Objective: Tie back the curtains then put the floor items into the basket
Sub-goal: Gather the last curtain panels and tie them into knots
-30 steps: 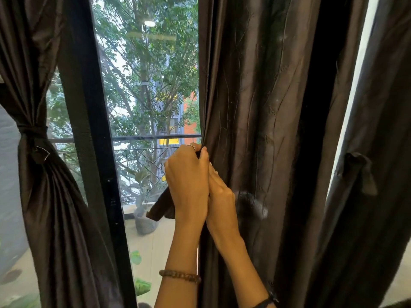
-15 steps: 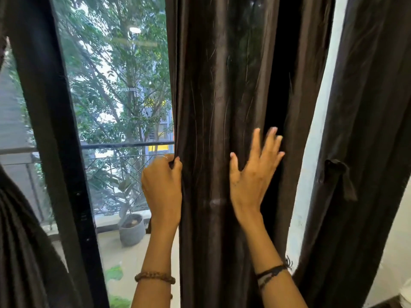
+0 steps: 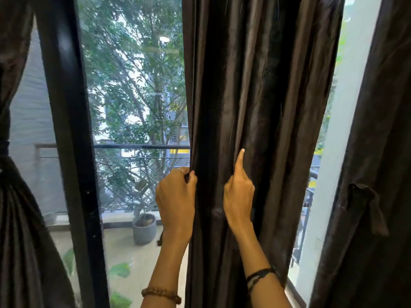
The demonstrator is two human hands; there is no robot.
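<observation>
A dark brown curtain (image 3: 262,107) hangs loose in front of the window, straight ahead. My left hand (image 3: 175,196) grips its left edge together with a dark strap end. My right hand (image 3: 239,192) is on the curtain's front; the thumb lies straight up along a fold and the fingers reach round into the cloth, mostly hidden. At the far left another curtain (image 3: 20,218) is gathered and tied. A third curtain (image 3: 378,152) hangs at the right with a tieback strap (image 3: 364,203) dangling on it. No basket or floor items are in view.
A black window frame post (image 3: 73,152) stands between the left and middle curtains. Through the glass I see a balcony railing (image 3: 138,147), a grey plant pot (image 3: 144,230) and trees. A pale wall strip (image 3: 347,130) shows between the middle and right curtains.
My right hand left my left hand, spread flat on the curtain, then curled its fingers into the cloth. The view shifted, so the tied left curtain is back in sight.
</observation>
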